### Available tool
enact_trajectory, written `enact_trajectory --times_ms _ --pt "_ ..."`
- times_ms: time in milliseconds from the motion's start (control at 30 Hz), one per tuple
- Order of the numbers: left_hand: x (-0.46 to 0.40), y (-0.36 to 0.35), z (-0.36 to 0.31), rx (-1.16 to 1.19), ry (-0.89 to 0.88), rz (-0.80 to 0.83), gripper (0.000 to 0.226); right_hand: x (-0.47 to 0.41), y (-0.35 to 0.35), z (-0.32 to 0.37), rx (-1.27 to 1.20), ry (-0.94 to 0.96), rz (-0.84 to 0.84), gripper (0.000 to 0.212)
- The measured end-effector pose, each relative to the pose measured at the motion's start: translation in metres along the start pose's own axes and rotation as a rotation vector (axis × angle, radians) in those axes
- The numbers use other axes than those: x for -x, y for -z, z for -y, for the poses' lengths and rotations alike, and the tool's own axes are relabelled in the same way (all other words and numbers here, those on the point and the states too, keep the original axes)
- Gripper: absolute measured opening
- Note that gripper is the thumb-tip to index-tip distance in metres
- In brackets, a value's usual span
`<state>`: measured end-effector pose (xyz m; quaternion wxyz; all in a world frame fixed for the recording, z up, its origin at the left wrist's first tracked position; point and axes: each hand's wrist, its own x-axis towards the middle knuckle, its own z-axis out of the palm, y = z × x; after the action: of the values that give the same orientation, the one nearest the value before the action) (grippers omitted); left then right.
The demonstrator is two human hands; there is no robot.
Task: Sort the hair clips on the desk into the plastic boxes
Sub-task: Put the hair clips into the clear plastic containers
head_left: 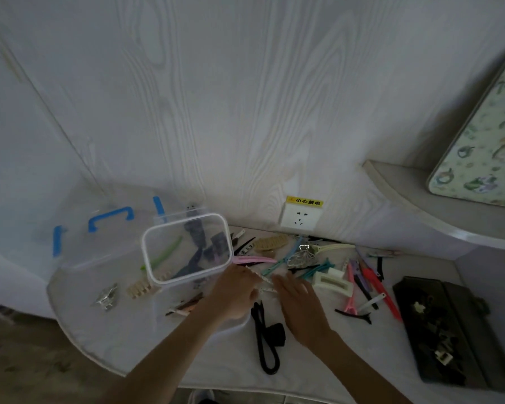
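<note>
Thin pale clip, small; left hand pinches it, right hand spread just beside.

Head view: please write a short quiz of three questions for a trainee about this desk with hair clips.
1. True or false: the small clear box already holds some clips.
2. Which clip lies nearest the wall socket? A) beige claw clip B) black clip C) white rectangular clip
3. Fill in: the handles of the large clear box are ____.

Key: 1 true; 2 A; 3 blue.
</note>
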<state>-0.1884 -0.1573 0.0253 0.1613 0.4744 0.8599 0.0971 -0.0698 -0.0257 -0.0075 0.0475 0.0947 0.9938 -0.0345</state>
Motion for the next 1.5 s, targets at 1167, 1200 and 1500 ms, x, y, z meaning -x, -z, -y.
enact_trajectory --times_ms 1167,1200,1500 --pt "-0.019 0.039 0.013 0.073 0.114 -0.081 0.027 -0.016 0.033 -0.035 -1.325 -0.558 0.07 0.025" --pt "-0.009 0.044 0.015 0.173 0.139 -0.106 0.026 -0.018 0.038 -0.033 -1.34 -0.54 0.054 0.026" --pt "0.11 0.069 0.082 0.436 0.399 -0.025 0.019 -0.05 0.091 0.044 -1.017 0.069 0.004 0.026"
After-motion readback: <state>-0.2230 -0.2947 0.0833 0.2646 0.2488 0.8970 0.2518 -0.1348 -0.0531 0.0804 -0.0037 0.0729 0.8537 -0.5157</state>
